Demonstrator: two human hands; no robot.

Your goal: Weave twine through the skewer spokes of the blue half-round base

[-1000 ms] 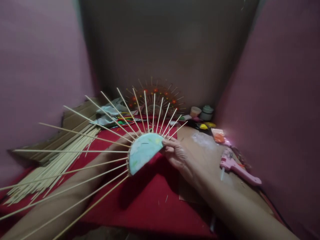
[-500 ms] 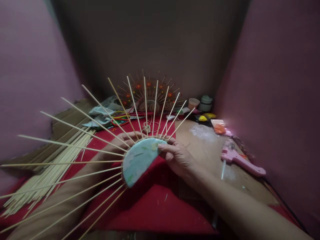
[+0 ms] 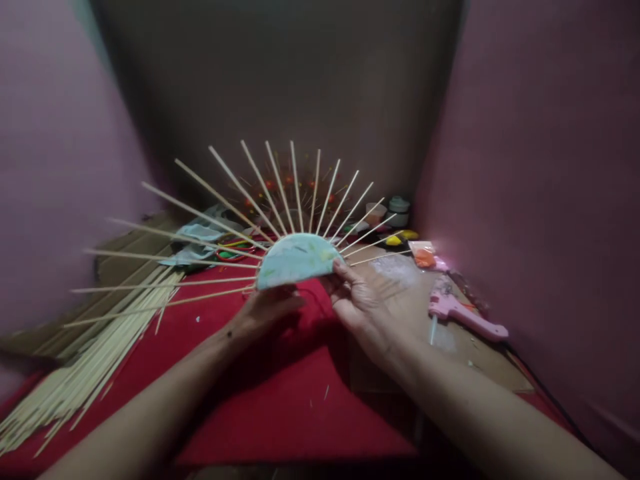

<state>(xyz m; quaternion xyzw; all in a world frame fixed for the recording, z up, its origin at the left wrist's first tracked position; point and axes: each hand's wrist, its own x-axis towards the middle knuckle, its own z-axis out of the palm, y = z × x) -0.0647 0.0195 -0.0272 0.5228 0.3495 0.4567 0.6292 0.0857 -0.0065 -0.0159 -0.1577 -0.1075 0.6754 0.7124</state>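
A half-round disc with sticks [image 3: 295, 259], its face covered in pale blue-green patterned material, is held up above the red table. Thin wooden sticks fan out from its curved edge. My right hand [image 3: 353, 290] pinches its right corner, thumb on the front and the other fingers below and behind. By the lower left corner is my left hand [image 3: 270, 310], somewhat blurred, its fingers stretched to the right under the straight edge and apart from any grip. Whether it touches the disc I cannot tell.
A bundle of loose sticks [image 3: 100, 360] lies at left beside folded cardboard [image 3: 135, 257]. On the right, a pink glue gun [image 3: 463, 312] rests on a cardboard sheet [image 3: 400, 360]. Red-handled scissors [image 3: 235, 253], small packets [image 3: 423, 256] and a lidded jar [image 3: 399, 211] are farther back.
The stick-edged disc has turned clockwise and moved up, so its straight edge is nearly level. My left hand has come from behind the disc to below its left corner. The right hand still grips it.
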